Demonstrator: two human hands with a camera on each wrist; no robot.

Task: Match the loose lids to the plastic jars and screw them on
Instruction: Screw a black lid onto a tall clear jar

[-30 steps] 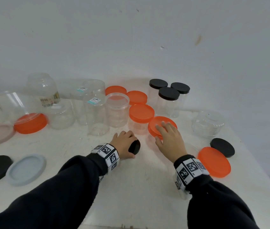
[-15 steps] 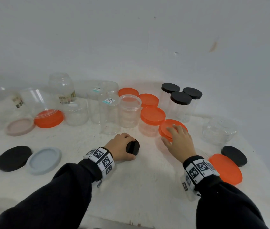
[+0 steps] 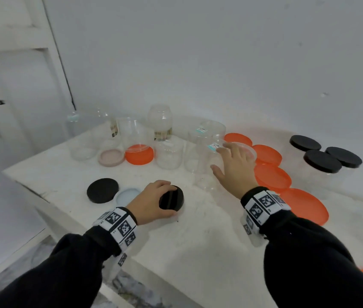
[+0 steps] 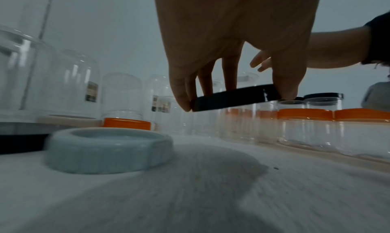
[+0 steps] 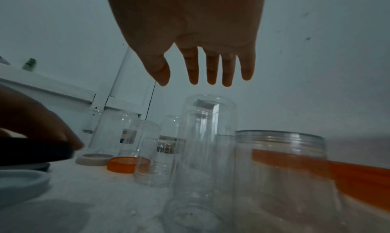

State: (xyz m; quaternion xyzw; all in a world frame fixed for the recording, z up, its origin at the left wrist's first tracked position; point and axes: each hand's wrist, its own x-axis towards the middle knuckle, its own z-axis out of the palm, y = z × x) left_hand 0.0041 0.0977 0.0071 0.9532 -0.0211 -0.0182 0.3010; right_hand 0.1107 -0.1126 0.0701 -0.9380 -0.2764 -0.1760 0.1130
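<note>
My left hand (image 3: 153,202) grips a small black lid (image 3: 171,201) by its rim and holds it tilted a little above the white table (image 3: 209,236); the left wrist view shows the lid (image 4: 236,97) pinched between thumb and fingers. My right hand (image 3: 235,166) hovers open, fingers spread, over the tall clear jars (image 3: 207,152) and an open wide jar (image 5: 280,161). It touches nothing in the right wrist view, where its fingertips (image 5: 211,79) hang above the jar tops.
Several orange-lidded jars (image 3: 272,176) and three black-capped jars (image 3: 322,162) stand right. A loose orange lid (image 3: 305,205), black lid (image 3: 102,190), pale blue lid (image 3: 128,195), pink lid (image 3: 111,157) and another orange lid (image 3: 139,154) lie about. The table's edge runs at left.
My right hand has left the orange lid and moved left and up over the clear jars. The left hand has lifted the black lid slightly. The head view has swung left.
</note>
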